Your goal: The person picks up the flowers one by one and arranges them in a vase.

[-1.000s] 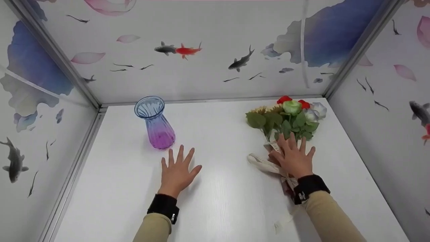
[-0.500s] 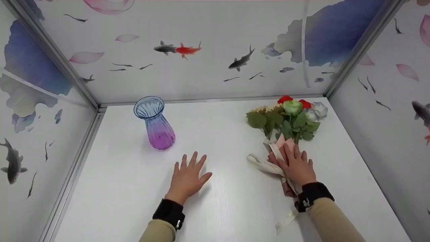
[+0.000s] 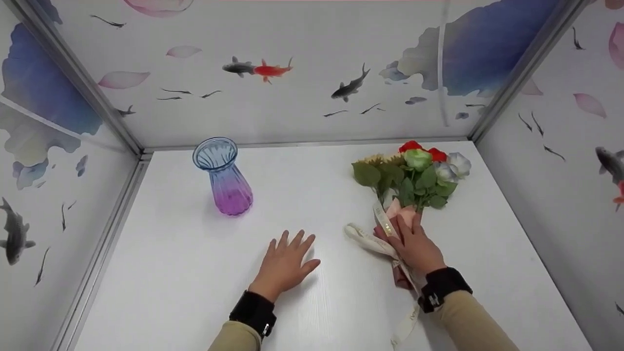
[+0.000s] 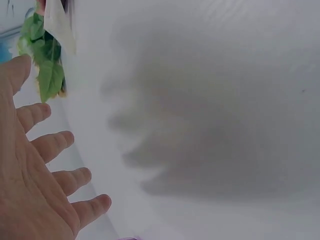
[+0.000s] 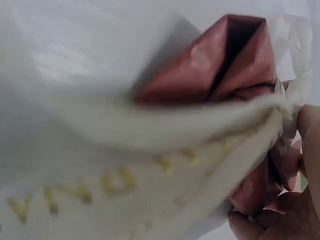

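Note:
A bouquet of artificial-looking flowers (image 3: 424, 178), red, green and pale blue with green leaves, lies at the right of the table in the head view. My right hand (image 3: 420, 248) grips its wrapped stems from the right. In the right wrist view, fingers (image 5: 282, 215) curl round the dusky-pink wrapping (image 5: 200, 70) beside the knot of a cream ribbon (image 5: 150, 175) with gold lettering. My left hand (image 3: 285, 268) hovers over the table with straight, spread fingers and casts a shadow on the surface. A ribbed glass vase (image 3: 224, 180), blue above and purple below, stands upright beyond it.
The white table (image 3: 312, 312) is walled in on three sides by panels (image 3: 302, 112) printed with fish and petals. Metal frame strips (image 3: 97, 87) run along the corners. One ribbon tail (image 3: 404, 326) trails toward the near edge.
My right hand has gone from fingers spread over the wrapping to gripping it, and the bouquet has shifted slightly left and nearer. My left hand has moved right and a little nearer, away from the vase.

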